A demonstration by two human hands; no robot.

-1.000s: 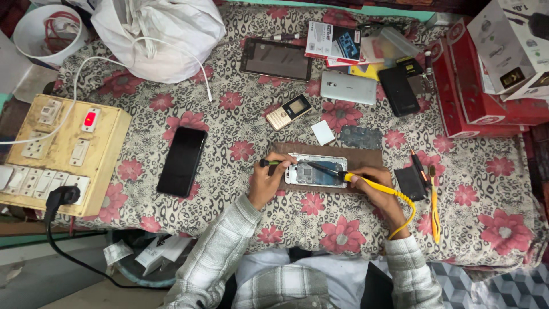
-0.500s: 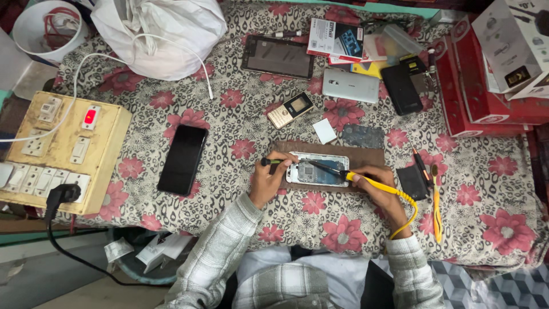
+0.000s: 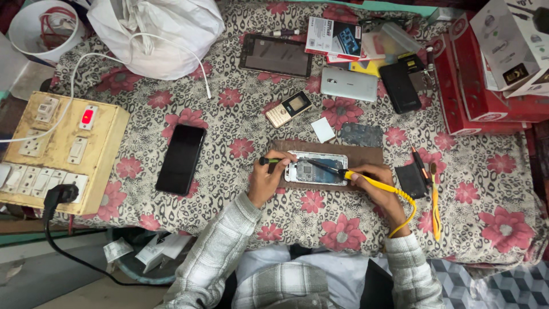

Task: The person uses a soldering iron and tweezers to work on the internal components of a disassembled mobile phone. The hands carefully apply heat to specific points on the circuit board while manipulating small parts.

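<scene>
Right hand pinches yellow soldering iron, tip down on opened phone. Left hand grips dark-handled tool at phone's left edge. Phone lies on brown mat, mid-table; back cover off, board exposed, work looks midway. Forearms angled inward. Black phone well left.
</scene>
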